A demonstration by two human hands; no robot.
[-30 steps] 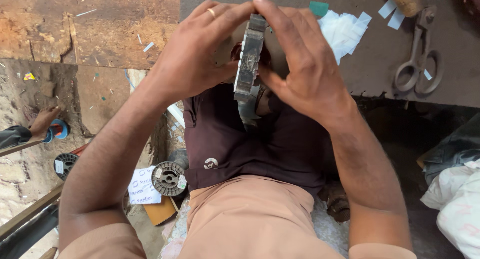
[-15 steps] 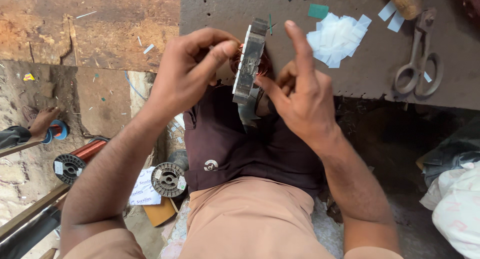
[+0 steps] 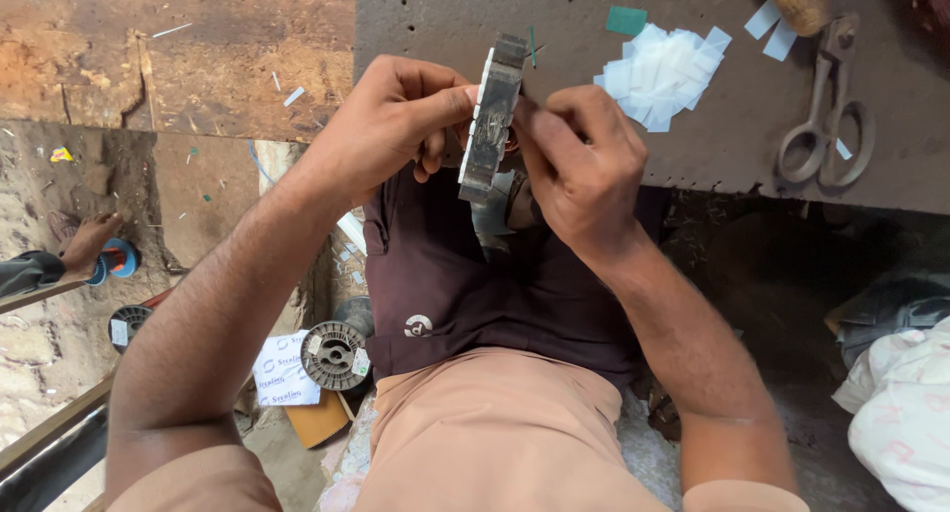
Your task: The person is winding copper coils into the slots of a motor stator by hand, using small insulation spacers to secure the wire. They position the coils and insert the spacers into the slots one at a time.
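Head view: low in the frame an empty wire spool (image 3: 334, 355) lies on the floor. At centre the left hand (image 3: 391, 126) fingers clamp a flat metal stator core (image 3: 492, 116) edge-on, while the right hand (image 3: 584, 161) fingers pinch at its face; a steady grip probably helps. Beyond, upper right, white paper slips (image 3: 661, 74) and scissors (image 3: 826, 126) rest on the bench (image 3: 445, 22).
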